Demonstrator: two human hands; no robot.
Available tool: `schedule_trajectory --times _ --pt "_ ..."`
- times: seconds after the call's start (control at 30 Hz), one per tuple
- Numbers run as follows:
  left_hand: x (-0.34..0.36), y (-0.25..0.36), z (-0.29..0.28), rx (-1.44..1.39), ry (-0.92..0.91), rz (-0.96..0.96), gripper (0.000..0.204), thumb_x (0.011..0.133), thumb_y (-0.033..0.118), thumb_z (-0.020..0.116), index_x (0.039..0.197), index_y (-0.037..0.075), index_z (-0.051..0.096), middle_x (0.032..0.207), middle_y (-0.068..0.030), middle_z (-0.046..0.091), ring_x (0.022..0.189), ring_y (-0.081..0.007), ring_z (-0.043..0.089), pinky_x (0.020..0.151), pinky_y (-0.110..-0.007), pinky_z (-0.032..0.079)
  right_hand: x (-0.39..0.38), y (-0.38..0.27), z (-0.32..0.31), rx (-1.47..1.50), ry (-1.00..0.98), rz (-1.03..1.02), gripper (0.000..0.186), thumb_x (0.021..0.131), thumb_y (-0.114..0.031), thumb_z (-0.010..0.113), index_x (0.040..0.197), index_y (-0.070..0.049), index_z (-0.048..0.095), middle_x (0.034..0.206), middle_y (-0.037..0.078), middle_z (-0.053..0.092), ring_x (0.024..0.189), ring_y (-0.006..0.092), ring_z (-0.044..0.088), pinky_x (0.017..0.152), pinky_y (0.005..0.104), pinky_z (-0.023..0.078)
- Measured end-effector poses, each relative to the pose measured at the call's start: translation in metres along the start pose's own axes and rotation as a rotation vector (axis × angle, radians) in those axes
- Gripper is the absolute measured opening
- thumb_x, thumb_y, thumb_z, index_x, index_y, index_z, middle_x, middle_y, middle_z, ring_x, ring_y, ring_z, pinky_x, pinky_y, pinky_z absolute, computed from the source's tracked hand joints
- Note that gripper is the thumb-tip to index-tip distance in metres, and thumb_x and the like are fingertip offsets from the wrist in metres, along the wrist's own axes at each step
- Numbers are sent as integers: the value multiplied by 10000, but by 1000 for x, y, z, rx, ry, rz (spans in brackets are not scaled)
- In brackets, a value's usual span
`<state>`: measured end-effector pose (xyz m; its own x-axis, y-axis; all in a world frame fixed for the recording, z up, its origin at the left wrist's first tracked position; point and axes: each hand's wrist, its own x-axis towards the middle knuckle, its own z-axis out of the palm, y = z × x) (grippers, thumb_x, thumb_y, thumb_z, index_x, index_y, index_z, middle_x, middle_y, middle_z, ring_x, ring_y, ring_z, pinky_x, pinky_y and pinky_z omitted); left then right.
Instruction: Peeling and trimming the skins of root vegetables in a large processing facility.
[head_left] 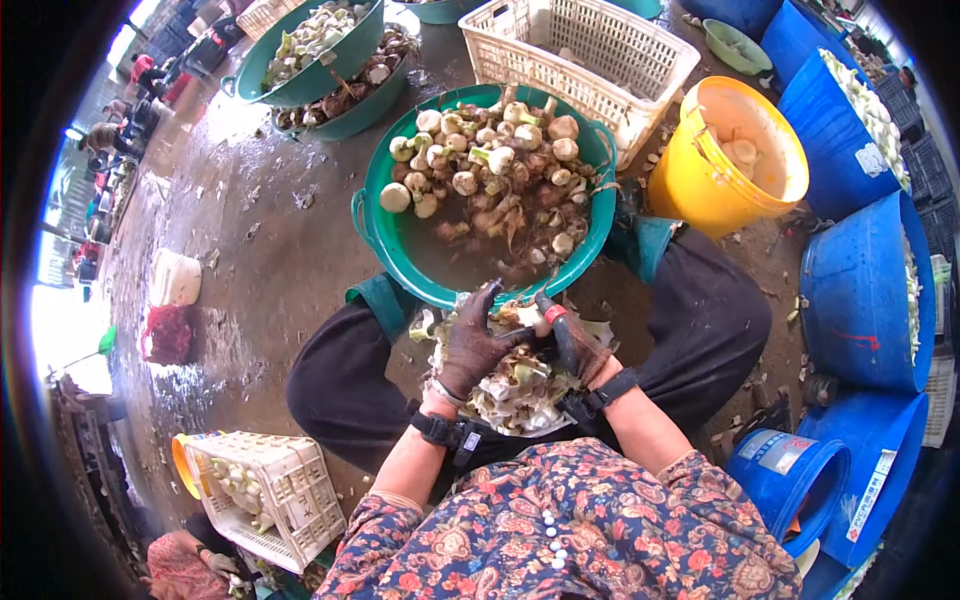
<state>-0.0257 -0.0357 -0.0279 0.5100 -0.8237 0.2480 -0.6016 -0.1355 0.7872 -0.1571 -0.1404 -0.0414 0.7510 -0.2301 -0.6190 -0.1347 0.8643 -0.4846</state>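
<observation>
1. Fingers (478, 318) of the left hand (470, 350), in a dark glove, are spread and pressed over a pale bulb (522, 318) held above the lap; the right hand (575, 345), also gloved, is clenched around something small with a red band (555, 314) at the bulb's right side. Whether that is a blade I cannot tell. If it is, a slip toward the left fingers looks like the main hazard.
2. Peelings (515, 390) are heaped on the lap under both hands. My judgement: the loose, likely slick pile could slide off onto the wet floor (250, 260), or hide a dropped bulb.
3. Just beyond the hands, the green basin (385, 235) of unpeeled bulbs sits between the knees. A knee nudge could tip it.
4. Further right, the yellow bucket (700, 190) holds a few pale pieces; a toss from the lap could miss and land on the dirty floor.
5. Far behind, the white crate (590, 45) touches the basin's rim.
</observation>
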Motion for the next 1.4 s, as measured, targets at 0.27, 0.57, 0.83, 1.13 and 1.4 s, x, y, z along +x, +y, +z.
schedule_trajectory --times 0.27,0.57,0.83,1.13,1.4 --pt "-10 -7 -2 -291 -262 -345 203 775 139 675 962 62 651 825 -66 660 730 -123 597 667 -272 467 6 0 -2 -433 66 -208 288 867 -211 577 1054 8 568 951 26 587 834 84 518 701 226 437" --pt "-22 -21 -19 -138 -146 33 421 730 -58 597 1144 -5 541 1088 -196 588 1033 -276 573 858 -316 448 -11 -4 13 -889 -88 -690 414 751 -134 652 1154 -102 566 1122 101 556 1051 227 506 941 318 382" --pt "-15 -2 -25 -799 -250 -596 309 841 185 618 1072 -15 575 1000 -45 599 933 -114 534 827 -251 428 2 -3 0 -356 194 -575 217 767 -100 624 980 -69 609 968 112 583 880 232 568 749 342 478" --pt "-42 -3 -51 187 -1163 -254 452 754 432 632 981 41 625 887 -165 640 789 -341 609 745 -385 475 24 -7 -29 364 123 -153 273 851 -329 583 969 -83 585 791 45 642 702 169 630 659 291 523" --pt "50 -71 -33 444 -465 -481 665 681 504 660 1133 32 534 976 -210 611 936 -347 582 817 -401 464 43 13 -37 416 -17 -61 348 914 -304 471 1076 -6 546 991 82 619 858 185 602 777 274 499"
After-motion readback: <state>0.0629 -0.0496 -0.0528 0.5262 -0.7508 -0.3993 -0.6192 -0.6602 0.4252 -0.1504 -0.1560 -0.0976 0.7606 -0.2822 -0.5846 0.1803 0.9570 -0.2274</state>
